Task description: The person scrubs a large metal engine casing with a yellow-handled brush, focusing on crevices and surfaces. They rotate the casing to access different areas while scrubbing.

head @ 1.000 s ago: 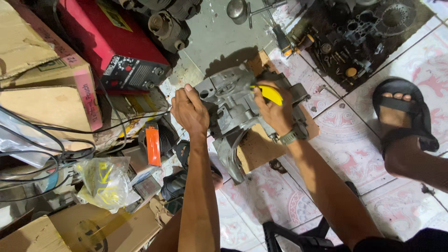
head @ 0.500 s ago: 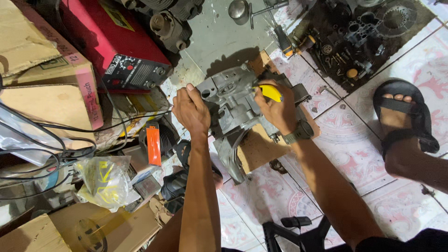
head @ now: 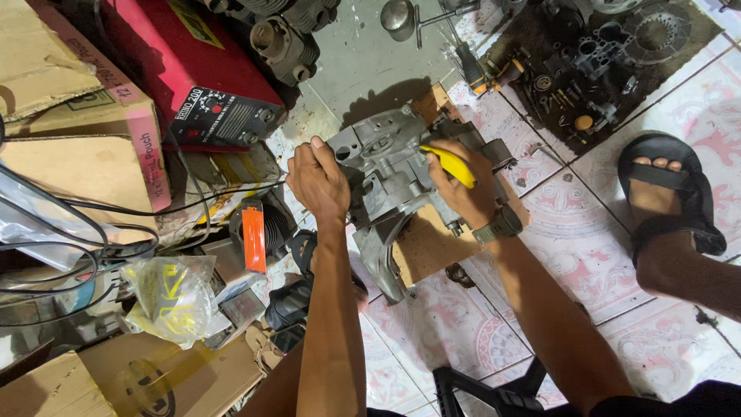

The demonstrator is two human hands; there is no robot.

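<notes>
**Hands stay clamped on engine casing**

A person's left hand (head: 316,184) gripped the left edge of a grey metal engine casing (head: 390,174), which sat on a board (head: 432,239) on the tiled floor (head: 571,255). The right hand (head: 463,189) was closed around a yellow-handled tool (head: 451,164) pressed against the casing. Compared with half a second earlier, the tool's handle had tilted lower and the right wrist had shifted slightly outward; the left hand held its place. A red machine (head: 201,73) stood nearby, and a sandalled foot (head: 668,197) rested well apart.
</notes>
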